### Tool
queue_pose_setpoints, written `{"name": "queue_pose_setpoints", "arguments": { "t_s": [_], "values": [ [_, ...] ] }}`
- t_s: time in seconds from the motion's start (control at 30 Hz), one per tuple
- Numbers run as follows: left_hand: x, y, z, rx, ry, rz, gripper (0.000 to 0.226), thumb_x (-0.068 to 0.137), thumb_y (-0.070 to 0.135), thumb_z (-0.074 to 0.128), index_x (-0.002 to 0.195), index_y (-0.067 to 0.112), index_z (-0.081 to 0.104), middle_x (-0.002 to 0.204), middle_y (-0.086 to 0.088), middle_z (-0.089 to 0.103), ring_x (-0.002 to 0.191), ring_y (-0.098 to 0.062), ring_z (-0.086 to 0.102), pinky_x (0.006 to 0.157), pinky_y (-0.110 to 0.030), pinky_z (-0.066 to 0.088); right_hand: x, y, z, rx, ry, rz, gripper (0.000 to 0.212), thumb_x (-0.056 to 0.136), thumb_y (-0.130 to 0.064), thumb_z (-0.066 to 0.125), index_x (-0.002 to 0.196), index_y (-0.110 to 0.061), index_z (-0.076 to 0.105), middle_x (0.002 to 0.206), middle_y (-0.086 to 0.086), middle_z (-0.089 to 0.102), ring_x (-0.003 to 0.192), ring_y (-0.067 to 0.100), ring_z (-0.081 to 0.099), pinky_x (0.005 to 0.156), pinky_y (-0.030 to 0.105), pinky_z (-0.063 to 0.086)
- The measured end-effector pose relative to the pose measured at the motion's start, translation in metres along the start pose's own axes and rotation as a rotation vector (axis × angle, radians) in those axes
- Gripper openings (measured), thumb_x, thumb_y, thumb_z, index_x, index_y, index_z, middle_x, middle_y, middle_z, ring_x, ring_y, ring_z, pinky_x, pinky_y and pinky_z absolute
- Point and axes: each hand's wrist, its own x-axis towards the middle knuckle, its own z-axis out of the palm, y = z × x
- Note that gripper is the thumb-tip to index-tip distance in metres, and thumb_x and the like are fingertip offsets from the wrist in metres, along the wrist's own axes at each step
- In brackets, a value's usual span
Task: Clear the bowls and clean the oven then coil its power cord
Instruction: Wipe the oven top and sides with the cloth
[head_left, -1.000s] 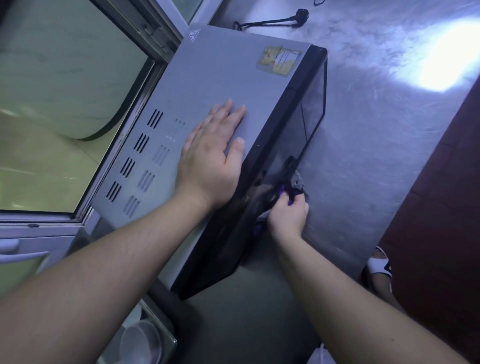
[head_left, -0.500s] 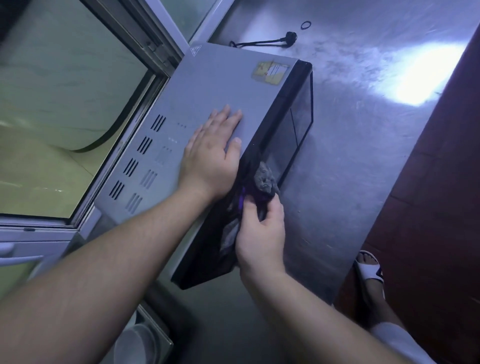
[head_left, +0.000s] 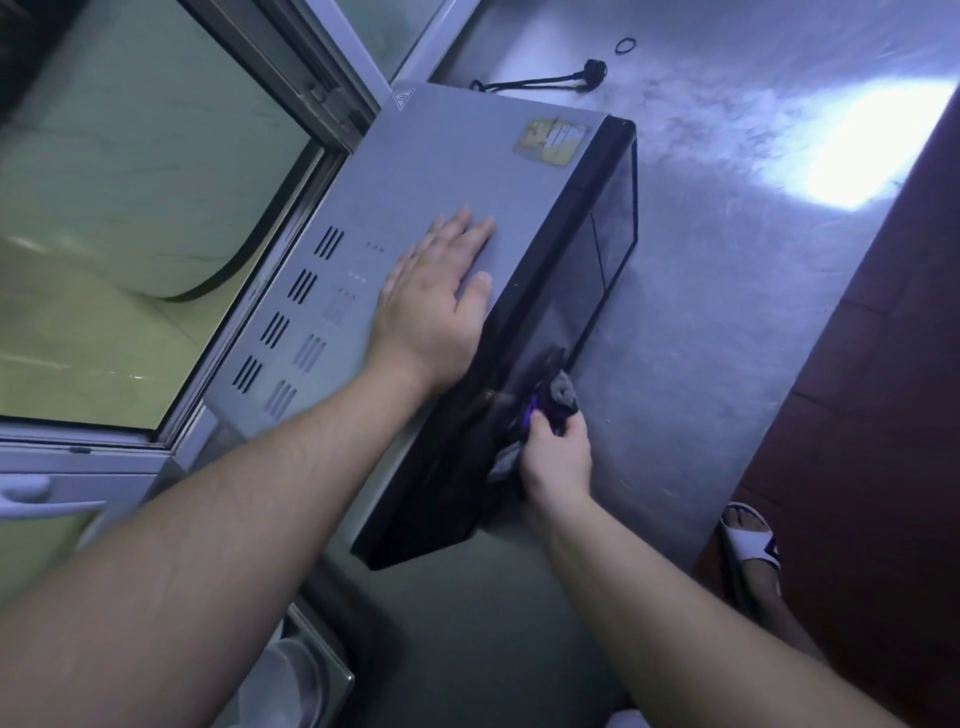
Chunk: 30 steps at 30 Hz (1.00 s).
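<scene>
Oven (head_left: 457, 171): grey metal box w/ black glass door, sits on steel counter (head_left: 727, 322), back edge close against window frame (head_left: 291, 67), front face turned toward the open counter side. L hand (head_left: 441, 296): flat on oven top, fingers straight and spread, palm near the front edge; judged a bracing hold so the box does not slide toward the window while the door is rubbed. R hand (head_left: 558, 457): fingers curled round a bunched cloth (head_left: 558, 397), grey w/ purple patch, pressed to lower part of the glass door (head_left: 597, 270); grip tight, cloth wadded, not spread. Step in hand, judged: wiping the door front; cleaning part of the task under way, coiling not yet done. Power cord (head_left: 540, 83): lies loose on counter behind the oven's far corner, plug (head_left: 595, 68) at its free end, uncoiled, well apart from both hands. Small dark ring (head_left: 625, 45) near the plug; can't tell what it is, poss. a band. Bowls (head_left: 291, 680): pale stack in a metal tray at bottom edge, below counter level, partly cut off. Room: counter open to the right of the door up to its edge, where dark floor begins; wide space for cloth strokes along the glass. Left side tight, window frame just beside oven, little room there. Foot in sandal (head_left: 748, 540) on floor near counter edge.
</scene>
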Motion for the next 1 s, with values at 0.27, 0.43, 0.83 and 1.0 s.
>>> {"name": "queue_pose_setpoints", "arguments": {
  "t_s": [0.27, 0.43, 0.83, 1.0],
  "values": [
    [-0.018, -0.013, -0.021, -0.219, -0.083, 0.046, 0.056, 0.09, 0.019, 0.047, 0.145, 0.017, 0.056, 0.159, -0.003, 0.044, 0.149, -0.015, 0.034, 0.118, -0.007, 0.013, -0.09, -0.018, 0.004, 0.231, -0.204, -0.126, 0.025, 0.084, -0.042, 0.064, 0.108, -0.048, 0.067, 0.118, -0.009, 0.072, 0.11, 0.013, 0.07, 0.103, 0.046, 0.053],
    [-0.078, -0.051, -0.027, 0.039, -0.105, 0.168, 0.056, 0.098, 0.035, 0.043, 0.154, 0.027, 0.045, 0.164, 0.006, 0.035, 0.154, -0.013, 0.026, 0.126, -0.042, 0.02, -0.103, -0.011, 0.001, 0.208, -0.243, -0.231, 0.024, 0.094, -0.036, 0.062, 0.114, -0.048, 0.066, 0.119, -0.012, 0.072, 0.113, 0.012, 0.068, 0.105, 0.045, 0.051],
    [-0.104, -0.061, -0.017, 0.086, -0.013, 0.173, 0.058, 0.099, 0.037, 0.037, 0.156, 0.032, 0.039, 0.165, 0.01, 0.032, 0.154, -0.008, 0.023, 0.125, -0.047, 0.022, 0.01, 0.07, 0.015, -0.022, 0.055, -0.093, 0.039, 0.081, -0.058, 0.053, 0.116, -0.041, 0.059, 0.12, 0.001, 0.066, 0.109, 0.021, 0.064, 0.106, 0.045, 0.049],
    [-0.103, -0.061, -0.017, 0.097, 0.002, 0.182, 0.058, 0.099, 0.036, 0.038, 0.156, 0.03, 0.04, 0.165, 0.007, 0.034, 0.154, -0.011, 0.025, 0.123, -0.049, 0.025, -0.047, 0.058, 0.029, 0.096, 0.027, -0.027, 0.038, 0.075, -0.056, 0.056, 0.111, -0.046, 0.06, 0.117, -0.004, 0.067, 0.107, 0.019, 0.067, 0.101, 0.047, 0.053]
  ]
}}
